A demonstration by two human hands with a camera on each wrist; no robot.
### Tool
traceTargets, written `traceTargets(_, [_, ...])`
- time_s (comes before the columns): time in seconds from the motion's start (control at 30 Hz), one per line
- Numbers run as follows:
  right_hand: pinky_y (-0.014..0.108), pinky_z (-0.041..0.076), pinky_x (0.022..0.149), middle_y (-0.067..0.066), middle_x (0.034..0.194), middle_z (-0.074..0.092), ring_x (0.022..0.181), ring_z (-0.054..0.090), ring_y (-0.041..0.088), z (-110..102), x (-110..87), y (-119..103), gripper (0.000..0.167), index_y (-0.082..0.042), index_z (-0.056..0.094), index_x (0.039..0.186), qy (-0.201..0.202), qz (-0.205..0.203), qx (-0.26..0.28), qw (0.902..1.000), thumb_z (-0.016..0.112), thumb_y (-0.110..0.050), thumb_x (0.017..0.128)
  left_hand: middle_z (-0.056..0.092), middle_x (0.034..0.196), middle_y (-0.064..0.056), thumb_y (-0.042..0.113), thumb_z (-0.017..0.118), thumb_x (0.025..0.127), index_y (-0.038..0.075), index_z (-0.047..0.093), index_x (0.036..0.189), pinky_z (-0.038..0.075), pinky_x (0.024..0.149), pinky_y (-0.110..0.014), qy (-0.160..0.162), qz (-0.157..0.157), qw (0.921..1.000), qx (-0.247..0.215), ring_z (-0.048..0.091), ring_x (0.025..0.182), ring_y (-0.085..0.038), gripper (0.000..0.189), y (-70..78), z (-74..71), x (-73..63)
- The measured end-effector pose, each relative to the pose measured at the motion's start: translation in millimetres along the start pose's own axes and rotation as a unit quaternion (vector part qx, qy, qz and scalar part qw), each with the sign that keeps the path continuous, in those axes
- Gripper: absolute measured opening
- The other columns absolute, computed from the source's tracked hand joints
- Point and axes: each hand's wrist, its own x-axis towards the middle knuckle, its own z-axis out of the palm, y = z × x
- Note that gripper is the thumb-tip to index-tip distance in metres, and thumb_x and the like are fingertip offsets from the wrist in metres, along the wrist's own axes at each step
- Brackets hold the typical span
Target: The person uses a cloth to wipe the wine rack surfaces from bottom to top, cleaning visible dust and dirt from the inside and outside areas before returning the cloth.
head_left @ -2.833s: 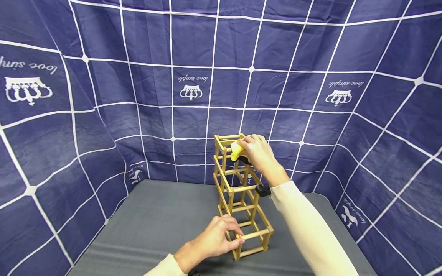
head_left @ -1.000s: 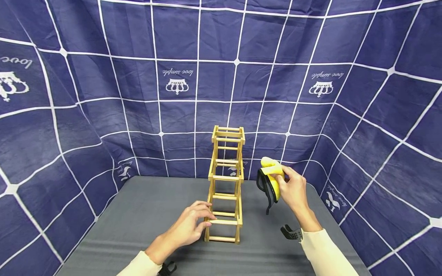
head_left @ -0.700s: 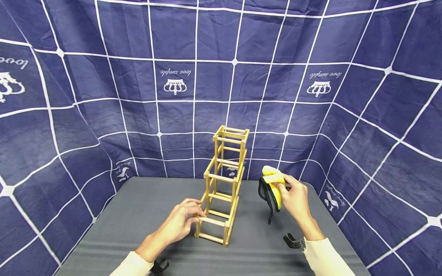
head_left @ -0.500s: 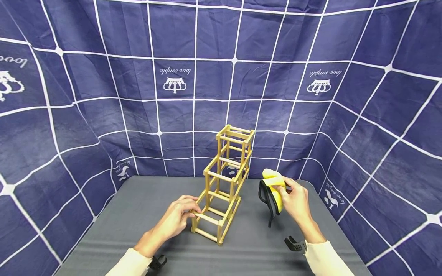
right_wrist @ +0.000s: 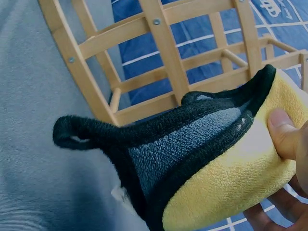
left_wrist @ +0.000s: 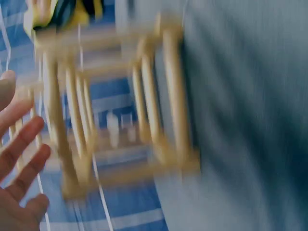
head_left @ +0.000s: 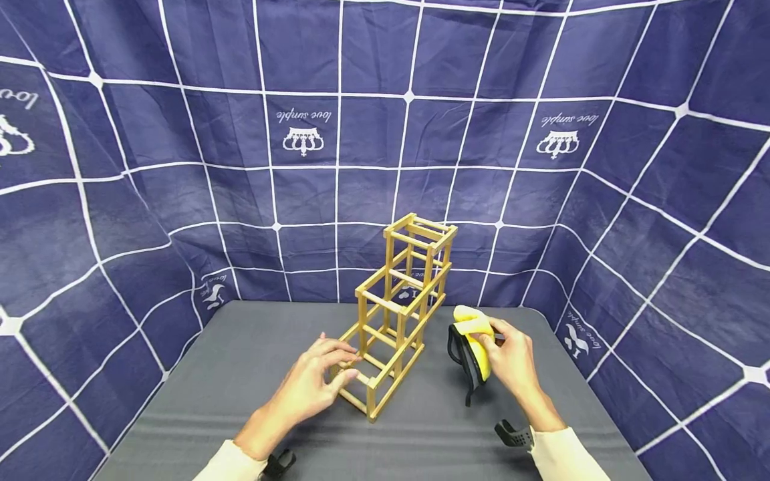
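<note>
A stepped wooden rack [head_left: 383, 302] stands on the grey table, turned at an angle with its tallest tier at the back. At its low front left corner is my left hand [head_left: 301, 391], fingers loosely spread; in the left wrist view these fingers show apart beside the blurred frame [left_wrist: 175, 91], gripping nothing. To the right of the rack, my right hand [head_left: 514, 354] pinches a folded cleaning cloth [right_wrist: 226, 178] between thumb and fingers. The cloth is yellow outside and grey inside, with black edging and a hanging loop [right_wrist: 72, 134]. It hangs over the table, its lower corner pointing down.
The grey tabletop [head_left: 240, 354] runs back to a blue curtain [head_left: 373, 133] with white grid lines, which encloses the back and both sides. A black strap [head_left: 511, 435] juts from the right wrist and another black strap [head_left: 279, 462] from the left.
The right hand brought the cloth from the rack's top down to the right side. The rack was swung round, its front moving left, and the left hand has loosened from its front corner.
</note>
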Motion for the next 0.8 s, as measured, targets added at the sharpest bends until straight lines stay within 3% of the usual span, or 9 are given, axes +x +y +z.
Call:
traceTargets(0.13, [0.005, 0.057, 0.085, 0.014, 0.116, 0.089, 0.102, 0.086, 0.033, 1.2, -3.2, 2.1, 0.033, -0.006, 0.085, 0.125, -0.006, 0.002, -0.007, 1.0000, 0.097, -0.003, 0.094, 0.085, 0.117, 0.008, 0.036, 0.095, 0.099, 0.018, 0.087, 0.129, 0.052, 0.130, -0.062, -0.035, 0.011, 0.9991, 0.020, 0.083, 0.112, -0.009, 0.036, 31.0, 15.0, 0.4])
traceTargets(0.3, [0.030, 0.070, 0.090, 0.011, 0.116, 0.089, 0.104, 0.085, 0.030, 1.7, -8.6, 4.3, 0.034, -0.008, 0.084, 0.123, -0.012, -0.007, -0.012, 0.9998, 0.098, -0.003, 0.092, 0.086, 0.115, 0.004, 0.017, 0.094, 0.100, 0.009, 0.086, 0.126, 0.063, 0.119, -0.055, -0.049, -0.006, 0.9988, -0.007, 0.085, 0.106, -0.014, 0.028, 43.0, 24.0, 2.4])
traceTargets(0.47, [0.010, 0.061, 0.095, 0.007, 0.114, 0.088, 0.103, 0.080, 0.012, 2.2, -13.4, 6.9, 0.037, -0.010, 0.086, 0.120, -0.023, -0.050, 0.026, 0.9982, 0.100, 0.000, 0.088, 0.087, 0.114, 0.001, 0.008, 0.093, 0.098, 0.006, 0.087, 0.125, 0.071, 0.104, -0.049, -0.045, 0.021, 0.9987, -0.012, 0.085, 0.108, -0.022, 0.028, 35.5, 19.9, 3.8])
traceTargets(0.53, [0.003, 0.056, 0.098, 0.007, 0.113, 0.087, 0.104, 0.077, 0.003, 2.9, -15.4, 8.1, 0.038, -0.010, 0.086, 0.120, -0.035, -0.070, 0.052, 0.9955, 0.099, 0.003, 0.087, 0.087, 0.113, -0.002, 0.006, 0.093, 0.097, 0.005, 0.087, 0.125, 0.071, 0.105, -0.051, -0.039, 0.029, 0.9988, -0.007, 0.086, 0.113, -0.027, 0.028, 29.9, 18.8, 4.5])
traceTargets(0.67, [0.001, 0.054, 0.099, 0.007, 0.112, 0.084, 0.106, 0.074, -0.006, 6.3, -19.4, 10.4, 0.039, -0.011, 0.085, 0.122, -0.067, -0.102, 0.094, 0.9881, 0.095, 0.008, 0.090, 0.086, 0.115, -0.004, 0.000, 0.091, 0.097, 0.006, 0.085, 0.125, 0.071, 0.103, -0.050, -0.037, 0.026, 0.9989, -0.009, 0.084, 0.117, -0.029, 0.029, 18.7, 16.6, 5.8])
traceTargets(0.8, [0.006, 0.055, 0.088, 0.002, 0.109, 0.081, 0.099, 0.071, -0.003, 11.1, -21.8, 10.0, 0.040, -0.014, 0.084, 0.121, -0.080, -0.139, 0.097, 0.9822, 0.092, 0.011, 0.092, 0.085, 0.123, -0.008, -0.006, 0.087, 0.097, 0.005, 0.083, 0.124, 0.071, 0.101, -0.049, -0.032, 0.029, 0.9988, -0.023, 0.082, 0.119, -0.029, 0.029, 7.6, 16.1, 7.7])
